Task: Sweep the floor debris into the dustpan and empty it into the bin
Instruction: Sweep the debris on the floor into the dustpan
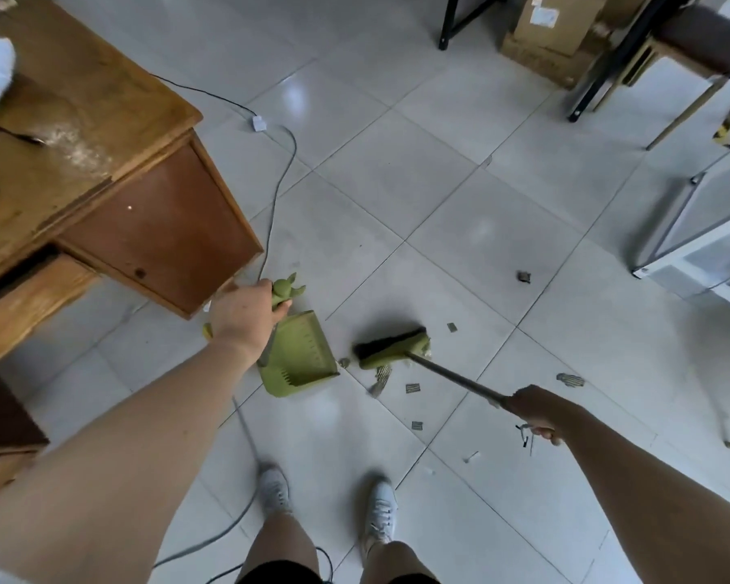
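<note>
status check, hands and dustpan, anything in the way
Left hand grip on dustpan handle, right hand on broom. Pan on floor, looks empty. Scraps scattered beside the broom head. Grey cable behind pan.

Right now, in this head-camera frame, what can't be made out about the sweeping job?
- Bin: nowhere in the head view, so its place is unknown.
- Dustpan contents: too small and blurred to tell.
- Dustpan handle: partly hidden under the left hand.
- Broom handle end: covered by the right hand.
- Debris scraps: too small to identify.
</note>
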`<state>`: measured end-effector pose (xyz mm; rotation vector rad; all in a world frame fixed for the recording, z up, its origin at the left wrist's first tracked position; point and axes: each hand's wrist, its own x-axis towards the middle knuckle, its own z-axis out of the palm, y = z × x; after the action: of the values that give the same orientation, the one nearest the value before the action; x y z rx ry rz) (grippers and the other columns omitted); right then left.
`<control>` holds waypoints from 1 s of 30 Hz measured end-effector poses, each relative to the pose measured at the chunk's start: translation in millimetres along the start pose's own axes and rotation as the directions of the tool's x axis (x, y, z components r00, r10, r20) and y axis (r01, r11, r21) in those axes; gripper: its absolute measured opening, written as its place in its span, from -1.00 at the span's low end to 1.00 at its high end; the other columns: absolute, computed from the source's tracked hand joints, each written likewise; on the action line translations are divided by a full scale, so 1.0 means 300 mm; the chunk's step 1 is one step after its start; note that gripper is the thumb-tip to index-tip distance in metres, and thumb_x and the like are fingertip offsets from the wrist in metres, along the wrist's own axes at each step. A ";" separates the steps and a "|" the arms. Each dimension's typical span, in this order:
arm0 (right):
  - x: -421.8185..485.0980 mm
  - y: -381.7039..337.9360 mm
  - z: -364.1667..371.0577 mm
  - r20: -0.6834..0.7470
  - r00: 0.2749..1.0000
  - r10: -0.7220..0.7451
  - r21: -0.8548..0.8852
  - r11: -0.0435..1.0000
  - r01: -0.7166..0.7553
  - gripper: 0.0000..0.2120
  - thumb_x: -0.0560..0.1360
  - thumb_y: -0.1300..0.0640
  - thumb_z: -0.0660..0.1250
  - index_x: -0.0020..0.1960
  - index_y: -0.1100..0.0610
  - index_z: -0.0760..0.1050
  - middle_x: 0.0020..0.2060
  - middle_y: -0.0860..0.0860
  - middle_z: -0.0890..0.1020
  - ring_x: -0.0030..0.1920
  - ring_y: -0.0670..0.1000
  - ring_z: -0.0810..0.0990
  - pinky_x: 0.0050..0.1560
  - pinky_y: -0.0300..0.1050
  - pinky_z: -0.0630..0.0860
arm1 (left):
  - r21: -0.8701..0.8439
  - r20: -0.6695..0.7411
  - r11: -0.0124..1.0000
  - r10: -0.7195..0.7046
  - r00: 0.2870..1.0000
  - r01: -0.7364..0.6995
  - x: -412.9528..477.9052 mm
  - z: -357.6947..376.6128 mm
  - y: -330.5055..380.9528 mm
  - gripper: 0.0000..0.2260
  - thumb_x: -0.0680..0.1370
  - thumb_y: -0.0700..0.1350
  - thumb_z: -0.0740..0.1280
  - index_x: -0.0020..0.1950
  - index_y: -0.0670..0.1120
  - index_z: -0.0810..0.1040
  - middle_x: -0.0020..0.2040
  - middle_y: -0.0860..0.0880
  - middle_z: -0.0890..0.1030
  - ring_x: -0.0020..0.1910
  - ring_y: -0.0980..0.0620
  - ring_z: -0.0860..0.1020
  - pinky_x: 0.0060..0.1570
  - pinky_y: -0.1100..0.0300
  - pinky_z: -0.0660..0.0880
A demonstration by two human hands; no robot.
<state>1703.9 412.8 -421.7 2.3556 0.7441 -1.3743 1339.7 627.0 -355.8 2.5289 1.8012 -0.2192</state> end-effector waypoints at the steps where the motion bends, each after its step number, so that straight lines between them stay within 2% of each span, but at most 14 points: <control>1: 0.001 0.003 -0.021 -0.009 1.000 -0.013 0.008 1.000 0.013 -0.70 0.60 0.01 0.16 -0.19 0.21 0.36 -0.53 0.09 0.40 -0.62 -0.05 0.31 -0.51 -0.32 0.29 | 0.004 0.001 1.000 0.001 1.000 -0.001 -0.010 -0.007 0.003 -0.66 0.58 0.15 0.21 -0.06 -0.13 0.46 -0.24 -0.12 0.63 -0.23 -0.15 0.60 -0.36 0.15 0.27; 8: -0.053 -0.168 -0.055 -0.034 0.989 -0.142 -0.064 0.988 0.139 -0.72 0.62 0.08 0.09 -0.20 0.20 0.32 -0.47 0.09 0.38 -0.56 -0.04 0.31 -0.50 -0.35 0.24 | -0.066 0.013 0.998 -0.015 1.000 0.016 -0.086 -0.028 -0.012 -0.65 0.53 0.19 0.25 -0.14 -0.11 0.47 -0.30 -0.08 0.60 -0.28 -0.12 0.58 -0.37 0.17 0.37; 11: -0.012 -0.282 0.018 -0.061 0.971 -0.231 -0.194 0.957 0.215 -0.77 0.62 0.11 0.11 -0.11 0.21 0.42 -0.38 0.06 0.48 -0.48 0.02 0.48 -0.57 -0.30 0.29 | -0.101 0.048 0.993 -0.054 0.997 0.058 -0.134 -0.017 -0.035 -0.63 0.49 0.20 0.26 -0.18 -0.12 0.51 -0.33 -0.06 0.57 -0.33 -0.06 0.50 -0.37 0.16 0.43; 13: 0.016 -0.354 0.085 -0.051 0.953 -0.299 -0.309 0.912 0.269 -0.76 0.60 0.15 0.11 0.12 0.24 0.49 -0.18 0.08 0.59 -0.18 0.08 0.65 -0.40 -0.21 0.46 | -0.096 0.073 0.986 -0.128 0.989 0.135 -0.170 -0.002 -0.064 -0.65 0.50 0.19 0.26 -0.20 -0.10 0.51 -0.35 -0.03 0.52 -0.35 -0.05 0.46 -0.37 0.18 0.38; 14: 0.028 -0.382 0.118 -0.029 0.950 -0.312 -0.361 0.889 0.281 -0.73 0.60 0.17 0.11 0.21 0.24 0.47 -0.09 0.09 0.61 -0.05 0.10 0.65 -0.23 -0.18 0.53 | -0.075 0.073 0.986 -0.146 0.987 0.152 -0.188 0.009 -0.081 -0.65 0.49 0.20 0.26 -0.20 -0.08 0.50 -0.37 -0.01 0.49 -0.36 -0.05 0.45 -0.37 0.19 0.35; 15: 0.052 -0.397 0.155 -0.011 0.947 -0.320 -0.380 0.877 0.292 -0.71 0.60 0.17 0.12 0.25 0.22 0.46 -0.07 0.07 0.61 -0.03 0.11 0.64 -0.06 -0.13 0.56 | -0.048 0.074 0.987 -0.150 0.986 0.153 -0.204 0.022 -0.100 -0.65 0.49 0.21 0.26 -0.21 -0.07 0.50 -0.39 0.01 0.46 -0.37 -0.04 0.44 -0.39 0.20 0.34; 16: 0.077 -0.401 0.190 -0.004 0.945 -0.327 -0.394 0.869 0.299 -0.70 0.58 0.16 0.12 0.25 0.20 0.47 -0.12 0.04 0.59 -0.06 0.10 0.62 0.03 -0.08 0.56 | -0.031 0.075 0.988 -0.150 0.986 0.153 -0.217 0.029 -0.117 -0.65 0.48 0.22 0.26 -0.23 -0.06 0.49 -0.42 0.03 0.43 -0.38 -0.04 0.44 -0.40 0.20 0.32; 18: 0.132 -0.381 0.242 0.007 0.936 -0.352 -0.441 0.839 0.319 -0.71 0.55 0.13 0.13 0.18 0.16 0.51 -0.12 0.01 0.60 -0.07 0.08 0.62 0.06 -0.05 0.57 | -0.025 0.078 0.987 -0.155 0.985 0.157 -0.239 0.043 -0.147 -0.66 0.47 0.21 0.29 -0.26 -0.06 0.47 -0.46 0.05 0.40 -0.40 -0.04 0.45 -0.43 0.21 0.31; 19: 0.171 -0.359 0.255 0.027 0.941 -0.337 -0.472 0.825 0.310 -0.72 0.54 0.11 0.13 0.14 0.14 0.52 -0.08 0.02 0.61 -0.06 0.08 0.63 0.03 -0.06 0.56 | -0.029 0.085 0.986 -0.162 0.983 0.165 -0.248 0.047 -0.156 -0.67 0.47 0.20 0.29 -0.26 -0.06 0.48 -0.45 0.04 0.42 -0.40 -0.05 0.47 -0.43 0.22 0.31; 21: 0.240 -0.299 0.251 0.051 0.952 -0.301 -0.522 0.805 0.282 -0.74 0.52 0.08 0.12 0.08 0.11 0.52 -0.19 -0.01 0.57 -0.19 0.06 0.59 -0.12 -0.12 0.52 | -0.029 0.097 0.980 -0.193 0.976 0.197 -0.260 0.050 -0.159 -0.68 0.49 0.19 0.28 -0.22 -0.06 0.50 -0.41 0.02 0.46 -0.36 -0.06 0.48 -0.42 0.22 0.31; 23: 0.321 -0.226 0.213 0.069 0.964 -0.258 -0.563 0.787 0.251 -0.66 0.48 0.06 0.09 0.13 0.10 0.53 -0.30 -0.05 0.47 -0.22 0.06 0.54 -0.13 -0.12 0.51 | -0.028 0.106 0.979 -0.200 0.974 0.204 -0.261 0.053 -0.152 -0.68 0.49 0.20 0.27 -0.20 -0.06 0.50 -0.39 0.01 0.48 -0.35 -0.04 0.49 -0.42 0.21 0.32; 26: 0.399 -0.118 0.126 0.055 0.974 -0.222 -0.581 0.786 0.212 -0.54 0.38 0.04 0.04 0.17 0.08 0.53 -0.28 -0.04 0.47 -0.17 0.09 0.54 -0.04 -0.08 0.52 | 0.009 0.135 0.989 -0.145 0.980 0.145 -0.249 0.060 -0.113 -0.67 0.50 0.22 0.27 -0.18 -0.05 0.49 -0.40 0.03 0.46 -0.38 0.00 0.49 -0.46 0.23 0.27; 29: 0.356 -0.052 0.011 0.022 0.983 -0.181 -0.536 0.828 0.165 -0.68 0.47 0.02 0.11 0.07 0.11 0.54 -0.16 0.01 0.58 -0.09 0.10 0.60 0.00 -0.09 0.52 | 0.015 0.153 0.995 -0.102 0.983 0.101 -0.219 0.058 -0.039 -0.67 0.51 0.22 0.26 -0.18 -0.05 0.46 -0.40 0.04 0.44 -0.37 -0.01 0.48 -0.45 0.22 0.26; 30: 0.320 -0.037 -0.028 0.012 0.985 -0.175 -0.525 0.837 0.155 -0.73 0.49 0.02 0.11 0.01 0.11 0.52 -0.19 0.00 0.58 -0.13 0.08 0.60 -0.04 -0.11 0.51 | 0.001 0.155 0.995 -0.099 0.983 0.100 -0.205 0.058 -0.011 -0.68 0.51 0.21 0.26 -0.18 -0.04 0.46 -0.39 0.04 0.45 -0.36 -0.01 0.48 -0.43 0.22 0.28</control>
<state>1742.4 452.7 -501.4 1.9164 1.1872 -1.0152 1315.0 568.6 -364.9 2.3458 1.8657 -0.4001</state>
